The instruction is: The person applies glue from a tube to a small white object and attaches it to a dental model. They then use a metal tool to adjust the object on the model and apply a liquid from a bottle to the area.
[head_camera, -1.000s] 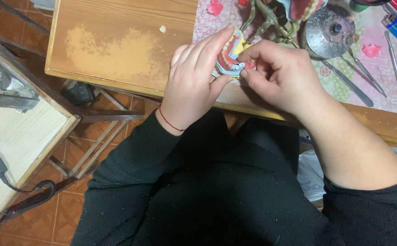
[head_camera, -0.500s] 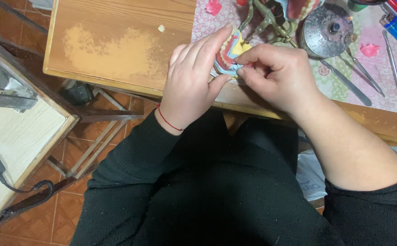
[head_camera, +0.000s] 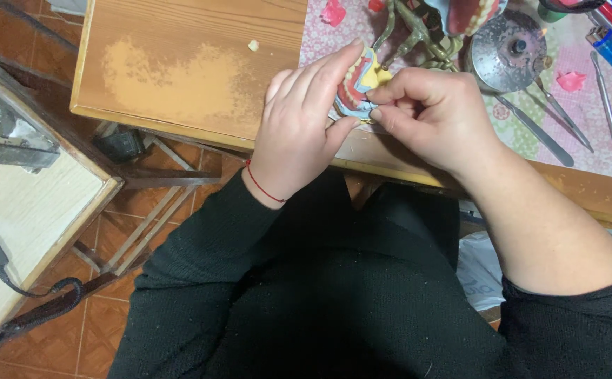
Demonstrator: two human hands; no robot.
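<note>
Head view, hands (head_camera: 373, 123) gripping denture model (head_camera: 358, 88)

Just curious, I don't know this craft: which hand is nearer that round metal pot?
The right hand: it sits just left of the round metal pot. The left hand is farther off, beyond the denture model.

Dental model (head_camera: 359, 85): small cast with pink gum portions, a row of pale teeth, a yellow upper section and a blue-grey base. It is held tilted just above the front edge of the wooden bench, partly hidden by fingers
</note>
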